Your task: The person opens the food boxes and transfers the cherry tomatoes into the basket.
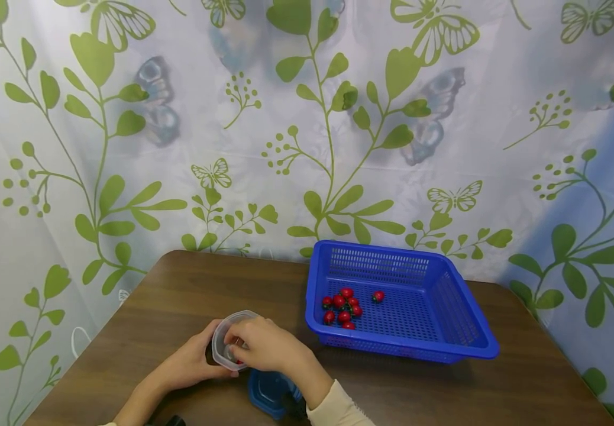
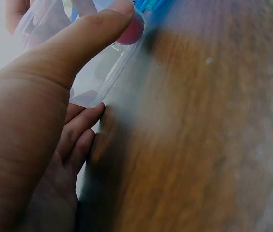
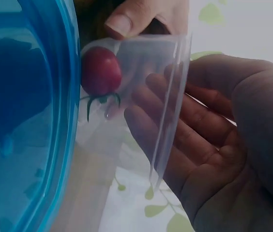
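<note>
My left hand (image 1: 192, 360) grips a clear plastic container (image 1: 235, 318) from its left side, the thumb along the near wall. The container leans over, its mouth towards my right hand (image 1: 271, 344). The fingers of that hand reach inside past the rim, loosely bent, with nothing seen between them in the right wrist view. A red cherry tomato (image 3: 100, 71) with a green stem lies at the bottom of the container; the left wrist view shows the tomato (image 2: 132, 33) through the wall, beside my left thumb. Under my right wrist lies a translucent blue lid (image 1: 267, 390).
A blue perforated basket (image 1: 403, 342) stands to the right on the brown wooden table (image 1: 200, 284). Several cherry tomatoes (image 1: 339, 301) lie at its left side, one of them slightly apart. Behind the table hangs a curtain (image 1: 254, 195) with green leaves and butterflies.
</note>
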### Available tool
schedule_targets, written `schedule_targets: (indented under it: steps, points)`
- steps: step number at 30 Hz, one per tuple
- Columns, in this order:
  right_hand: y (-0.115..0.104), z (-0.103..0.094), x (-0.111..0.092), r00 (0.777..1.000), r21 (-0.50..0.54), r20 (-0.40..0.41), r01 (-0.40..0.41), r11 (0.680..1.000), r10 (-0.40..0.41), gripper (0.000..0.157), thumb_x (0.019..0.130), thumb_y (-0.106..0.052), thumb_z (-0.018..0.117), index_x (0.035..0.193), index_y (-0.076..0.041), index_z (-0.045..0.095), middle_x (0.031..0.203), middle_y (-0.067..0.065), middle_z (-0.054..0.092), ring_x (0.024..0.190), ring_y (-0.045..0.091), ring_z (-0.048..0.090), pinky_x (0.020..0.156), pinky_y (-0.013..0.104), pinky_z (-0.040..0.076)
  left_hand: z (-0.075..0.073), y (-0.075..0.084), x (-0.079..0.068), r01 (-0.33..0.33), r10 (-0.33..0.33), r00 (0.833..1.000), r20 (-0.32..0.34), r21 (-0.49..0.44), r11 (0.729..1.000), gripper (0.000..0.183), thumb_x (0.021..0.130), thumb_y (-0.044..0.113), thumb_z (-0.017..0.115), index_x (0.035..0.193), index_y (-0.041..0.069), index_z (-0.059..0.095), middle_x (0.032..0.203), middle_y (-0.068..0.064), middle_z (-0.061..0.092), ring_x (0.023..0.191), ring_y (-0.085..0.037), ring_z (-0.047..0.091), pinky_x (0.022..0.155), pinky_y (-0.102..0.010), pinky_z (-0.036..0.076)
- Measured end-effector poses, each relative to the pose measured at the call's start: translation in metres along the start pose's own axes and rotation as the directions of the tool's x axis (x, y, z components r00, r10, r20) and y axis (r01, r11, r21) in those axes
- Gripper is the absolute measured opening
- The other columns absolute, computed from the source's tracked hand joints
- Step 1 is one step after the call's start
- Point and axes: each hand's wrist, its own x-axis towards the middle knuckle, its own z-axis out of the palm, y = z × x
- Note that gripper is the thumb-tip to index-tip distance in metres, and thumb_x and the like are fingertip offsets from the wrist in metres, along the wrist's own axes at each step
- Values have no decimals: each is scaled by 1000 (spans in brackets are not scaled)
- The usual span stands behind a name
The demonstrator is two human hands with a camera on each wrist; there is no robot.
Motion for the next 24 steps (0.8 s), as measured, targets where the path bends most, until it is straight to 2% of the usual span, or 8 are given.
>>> schedule_targets:
  steps: [5, 8, 12, 24]
  points:
    - [-4, 5, 2, 999, -60, 6, 42, 997, -42, 15, 101, -16, 65, 112, -16, 75, 97, -11, 73, 74, -6, 52, 71, 9, 44, -1, 0, -1, 2, -2, 1000, 4, -9, 1000, 81, 84, 43, 85, 147, 20, 40, 131, 3, 62, 111, -5, 61, 97, -25, 50]
    - [-6, 6, 3, 999, -55, 21, 42, 998, -41, 16, 102, -15, 63, 112, -15, 75, 97, -11, 73, 71, -6, 52, 69, 8, 44, -1, 0, -1, 0, 0, 1000, 10, -13, 1000, 80, 85, 43, 85, 148, 20, 40, 132, 3, 63, 111, -5, 62, 97, -26, 50]
    - [-8, 7, 3, 999, -37, 39, 24, 999, -22, 17, 103, -14, 61, 112, -15, 75, 90, -12, 70, 65, -4, 49, 65, 10, 42, 0, 0, -1, -8, 8, 1000, 12, -11, 1000, 80, 86, 43, 84, 148, 20, 40, 133, 3, 63, 113, -5, 62, 99, -27, 50]
    - [-11, 9, 5, 998, -103, 63, -22, 994, 28, 16, 104, -17, 60, 110, -19, 76, 81, -14, 65, 62, -2, 46, 66, 18, 40, 0, 0, -1, -20, 20, 1000, 3, -15, 1000, 78, 85, 40, 85, 146, 21, 41, 125, 5, 65, 105, -5, 63, 93, -25, 51]
